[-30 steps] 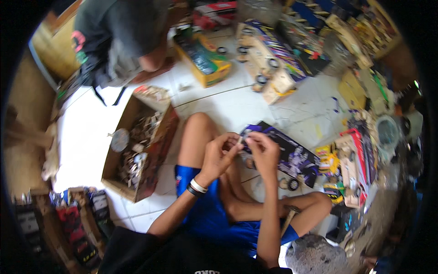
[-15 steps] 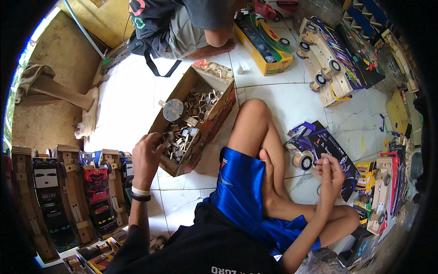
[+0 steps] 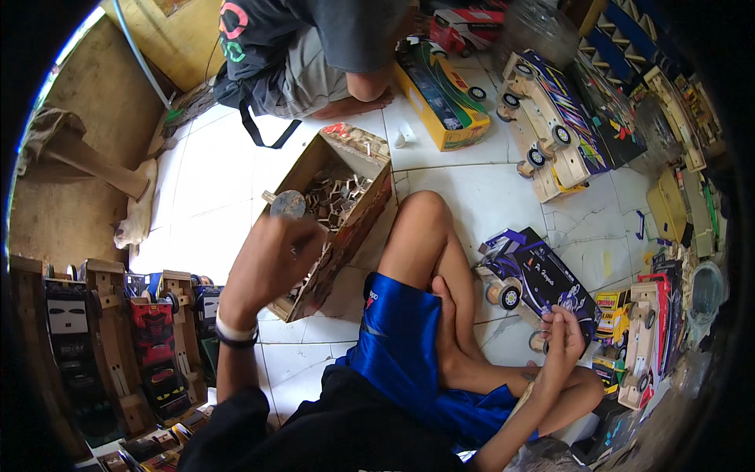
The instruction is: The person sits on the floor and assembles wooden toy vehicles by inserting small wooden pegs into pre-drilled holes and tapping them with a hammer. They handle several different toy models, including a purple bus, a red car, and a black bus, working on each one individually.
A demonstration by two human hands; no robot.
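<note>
My left hand (image 3: 271,253) is over the near end of a worn open box (image 3: 363,211), its fingers bent and blurred, so what they hold does not show. Small wooden pieces (image 3: 334,197) fill the box's bottom, and a round grey disc (image 3: 288,204) rests across it just beyond the hand. My right hand (image 3: 561,340) is raised above my bent leg with thumb and fingertips pinched together; whatever is between them is too small to name. Beside it lies a black and purple toy truck (image 3: 543,271) on its side, wooden wheels showing.
A person (image 3: 314,63) sits at the far side, by a yellow and green toy truck (image 3: 444,98). More toy trucks lie at the right, including a purple striped one (image 3: 554,126). Several stand in a row at the left (image 3: 110,346). A pale cat (image 3: 135,208) lies on the tiles.
My left hand has lifted from the box's near left edge and moved right over it. The right hand stays pinched near the black and purple truck. The whole view has shifted slightly.
</note>
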